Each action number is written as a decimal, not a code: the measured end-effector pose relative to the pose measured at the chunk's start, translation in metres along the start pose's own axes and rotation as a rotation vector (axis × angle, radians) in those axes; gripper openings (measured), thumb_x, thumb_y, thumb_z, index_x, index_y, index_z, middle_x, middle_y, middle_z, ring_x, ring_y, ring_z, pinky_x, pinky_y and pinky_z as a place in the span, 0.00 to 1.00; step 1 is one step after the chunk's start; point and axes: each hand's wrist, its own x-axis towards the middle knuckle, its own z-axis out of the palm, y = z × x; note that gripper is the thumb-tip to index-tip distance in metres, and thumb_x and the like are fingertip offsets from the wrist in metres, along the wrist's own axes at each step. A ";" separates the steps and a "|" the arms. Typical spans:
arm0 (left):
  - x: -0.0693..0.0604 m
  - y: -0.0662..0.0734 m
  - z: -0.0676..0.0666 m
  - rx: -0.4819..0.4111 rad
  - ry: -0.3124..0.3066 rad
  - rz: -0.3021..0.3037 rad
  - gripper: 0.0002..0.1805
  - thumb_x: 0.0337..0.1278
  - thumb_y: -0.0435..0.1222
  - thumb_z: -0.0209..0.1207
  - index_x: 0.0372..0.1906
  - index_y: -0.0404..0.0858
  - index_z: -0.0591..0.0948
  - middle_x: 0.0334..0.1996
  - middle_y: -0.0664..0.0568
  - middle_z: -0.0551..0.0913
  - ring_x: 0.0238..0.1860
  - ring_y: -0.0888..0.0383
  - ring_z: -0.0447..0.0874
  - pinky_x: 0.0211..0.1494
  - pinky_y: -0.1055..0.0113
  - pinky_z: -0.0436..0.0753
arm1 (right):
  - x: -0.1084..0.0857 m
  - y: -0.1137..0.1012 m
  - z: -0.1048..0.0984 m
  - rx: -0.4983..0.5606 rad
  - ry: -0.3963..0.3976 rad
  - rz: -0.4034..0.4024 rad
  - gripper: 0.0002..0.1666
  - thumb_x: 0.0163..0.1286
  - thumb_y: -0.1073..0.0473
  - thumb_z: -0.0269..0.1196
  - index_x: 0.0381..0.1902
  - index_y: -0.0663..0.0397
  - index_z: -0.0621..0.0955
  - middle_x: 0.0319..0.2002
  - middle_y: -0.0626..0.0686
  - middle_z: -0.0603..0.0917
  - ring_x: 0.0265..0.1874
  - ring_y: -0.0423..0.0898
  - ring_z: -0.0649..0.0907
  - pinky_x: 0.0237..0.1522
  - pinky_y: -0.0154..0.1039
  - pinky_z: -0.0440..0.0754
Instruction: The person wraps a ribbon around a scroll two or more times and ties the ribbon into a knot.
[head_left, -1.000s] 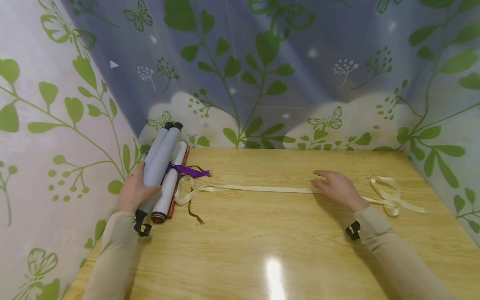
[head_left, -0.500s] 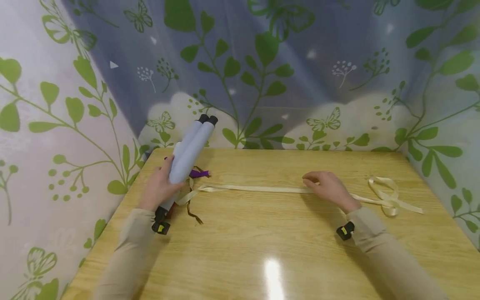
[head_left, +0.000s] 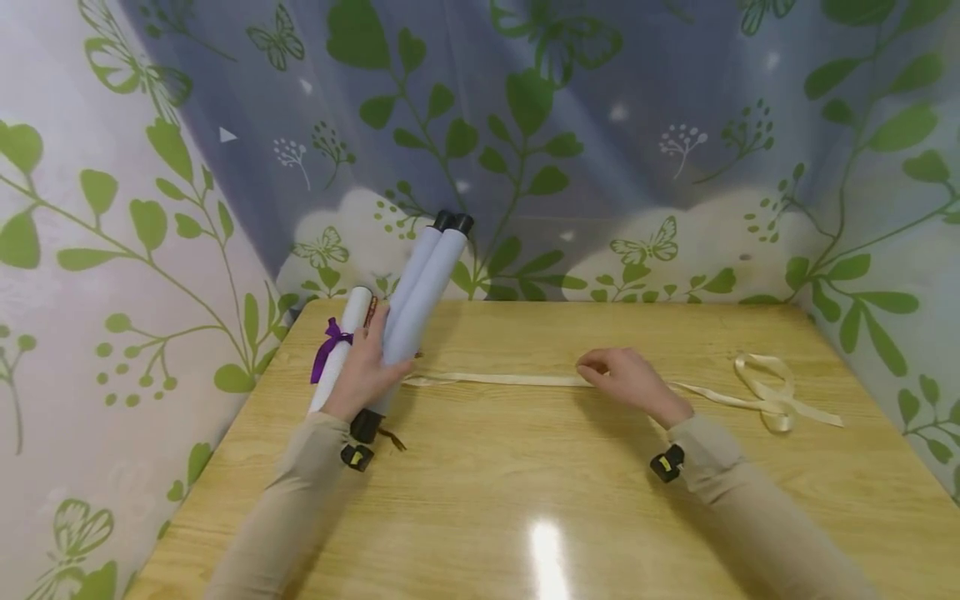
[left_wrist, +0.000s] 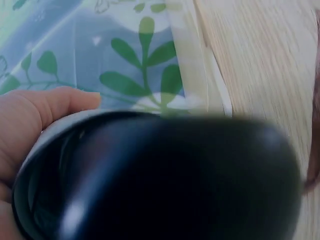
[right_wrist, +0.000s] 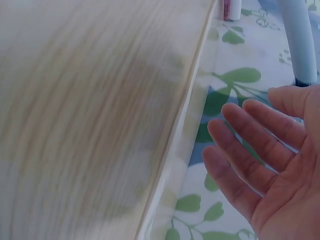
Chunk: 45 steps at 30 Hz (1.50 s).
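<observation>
My left hand point(head_left: 367, 375) grips two pale blue-grey scrolls point(head_left: 427, 292) with black end caps, side by side and tilted with their far ends up to the right. In the left wrist view a blurred black end cap point(left_wrist: 190, 175) fills the lower half, fingers curled beside it. A white scroll point(head_left: 352, 312) tied with a purple ribbon point(head_left: 327, 354) lies left of that hand, partly hidden by it. My right hand point(head_left: 626, 379) hovers over a long cream ribbon point(head_left: 510, 379). Its fingers are loosely bent and hold nothing in the right wrist view.
A wooden table point(head_left: 480, 500) stands against a curtain point(head_left: 555, 167) printed with leaves and butterflies. The cream ribbon's looped end point(head_left: 776, 396) lies at the right. A dark brown cord point(head_left: 393, 440) shows beneath the held scrolls.
My left hand has carried the two pale blue-grey scrolls right and up, off the white scroll, which shows again at the left. My right hand has moved left along the cream ribbon.
</observation>
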 end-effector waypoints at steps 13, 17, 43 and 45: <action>0.003 0.045 0.039 -0.056 -0.189 0.066 0.56 0.57 0.48 0.66 0.79 0.49 0.41 0.62 0.30 0.63 0.55 0.40 0.73 0.53 0.44 0.78 | 0.020 -0.035 0.013 0.254 -0.086 0.000 0.20 0.76 0.51 0.55 0.57 0.55 0.81 0.45 0.53 0.88 0.43 0.48 0.86 0.44 0.44 0.84; 0.003 0.055 0.054 -0.067 -0.213 0.069 0.55 0.58 0.49 0.65 0.79 0.49 0.41 0.61 0.31 0.64 0.52 0.42 0.74 0.50 0.46 0.80 | 0.027 -0.044 0.018 0.284 -0.085 -0.017 0.21 0.76 0.53 0.56 0.59 0.57 0.79 0.45 0.58 0.87 0.40 0.52 0.87 0.38 0.40 0.84; 0.006 0.122 0.115 -0.059 -0.321 0.125 0.56 0.61 0.54 0.61 0.79 0.40 0.37 0.56 0.31 0.65 0.40 0.50 0.76 0.38 0.62 0.80 | 0.039 -0.057 0.022 1.039 -0.001 0.372 0.39 0.77 0.49 0.53 0.76 0.52 0.49 0.70 0.65 0.63 0.65 0.61 0.72 0.54 0.50 0.82; 0.006 0.123 0.118 -0.065 -0.356 0.124 0.56 0.62 0.57 0.58 0.79 0.40 0.35 0.57 0.31 0.64 0.40 0.51 0.76 0.37 0.63 0.80 | 0.039 -0.053 0.021 1.026 -0.003 0.378 0.38 0.78 0.51 0.51 0.76 0.52 0.48 0.71 0.65 0.62 0.65 0.61 0.71 0.55 0.51 0.81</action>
